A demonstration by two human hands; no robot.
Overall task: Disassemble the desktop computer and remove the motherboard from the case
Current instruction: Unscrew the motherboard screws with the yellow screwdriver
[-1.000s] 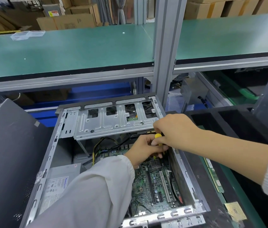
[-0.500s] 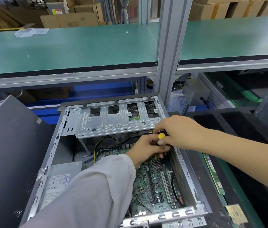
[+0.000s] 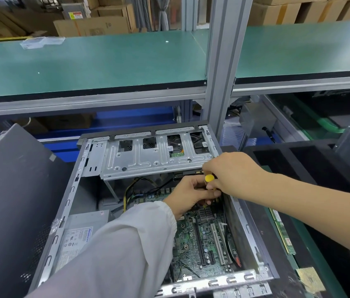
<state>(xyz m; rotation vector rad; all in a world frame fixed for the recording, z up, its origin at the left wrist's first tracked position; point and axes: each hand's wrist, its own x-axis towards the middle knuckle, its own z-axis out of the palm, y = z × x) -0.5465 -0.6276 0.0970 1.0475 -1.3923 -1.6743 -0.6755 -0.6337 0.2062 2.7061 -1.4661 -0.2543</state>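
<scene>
Case: open grey metal computer case [image 3: 66, 203] lying on the surface, its rim walling in both hands.
Motherboard: green circuit board [image 3: 193, 235] on the case floor.
Right grip [image 3: 232, 175]: curled round a yellow-handled screwdriver [image 3: 209, 178], just under the silver drive cage [image 3: 148, 160].
Left grip [image 3: 191, 194]: fingers curled at the screwdriver's shaft — tight quarters by the right wall.

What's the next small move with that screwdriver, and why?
Probably keep turning the yellow-handled screwdriver on the fastener beneath it. Both the left hand and right hand grip it at the far end of the motherboard, which sits inside the case. The tip is hidden, so the screw itself cannot be confirmed.
</scene>
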